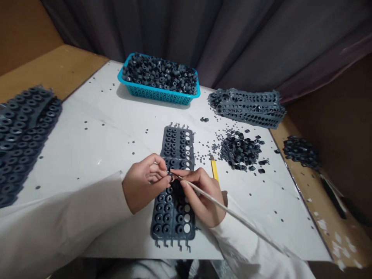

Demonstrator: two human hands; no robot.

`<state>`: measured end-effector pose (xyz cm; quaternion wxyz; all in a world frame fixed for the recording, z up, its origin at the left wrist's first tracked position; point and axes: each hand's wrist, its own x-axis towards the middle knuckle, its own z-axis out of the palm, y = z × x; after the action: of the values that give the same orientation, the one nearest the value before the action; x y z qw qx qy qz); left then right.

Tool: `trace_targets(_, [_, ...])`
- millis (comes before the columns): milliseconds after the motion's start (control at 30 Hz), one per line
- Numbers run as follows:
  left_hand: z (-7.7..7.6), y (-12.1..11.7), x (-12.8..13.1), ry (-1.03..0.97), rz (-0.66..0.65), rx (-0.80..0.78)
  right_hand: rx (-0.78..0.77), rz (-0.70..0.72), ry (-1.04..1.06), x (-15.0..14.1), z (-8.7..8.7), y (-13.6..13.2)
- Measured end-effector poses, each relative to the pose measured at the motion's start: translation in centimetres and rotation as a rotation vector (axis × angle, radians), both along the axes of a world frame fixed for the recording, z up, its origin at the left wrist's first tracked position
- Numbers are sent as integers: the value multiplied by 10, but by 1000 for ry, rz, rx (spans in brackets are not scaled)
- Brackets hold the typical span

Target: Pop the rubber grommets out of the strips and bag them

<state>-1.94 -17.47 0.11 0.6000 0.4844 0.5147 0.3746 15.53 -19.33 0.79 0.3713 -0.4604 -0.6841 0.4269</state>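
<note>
A dark grey rubber strip (174,211) studded with small rings lies lengthwise on the white board (95,139). Some of its holes on the right show white. Over its middle my left hand (143,186) is closed, pinching a small dark ring (169,177) at the fingertips. Facing it, my right hand (200,193) is closed on a thin pale stick (232,215) whose tip meets that ring. The stick's long end runs back over my right sleeve.
A blue basket (158,93) of dark rings stands at the back. A stack of punched strips (250,106) lies back right, a pile of loose rings (240,151) right of the strip, a yellow tool (214,168) beside my right hand. More ring sheets (20,135) lie left.
</note>
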Motion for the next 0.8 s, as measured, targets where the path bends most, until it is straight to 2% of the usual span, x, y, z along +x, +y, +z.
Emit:
trace_targets(133, [1,-3,-2,31,-47,100,88,8,-42,0,-5,4])
trace_targets(300, [1,-4,-4,77,-79,175,-70,-76,189,-1,-7,7])
trace_targets(467, [1,-2,-4,82,-71,151,-229,-46,380,-1,-1,5])
trace_targets(600, [1,-3,-3,79,-67,150,-291,-2,421,0,3,5])
trace_targets(800, [1,-3,-4,74,-66,143,-278,21,396,0,4,6])
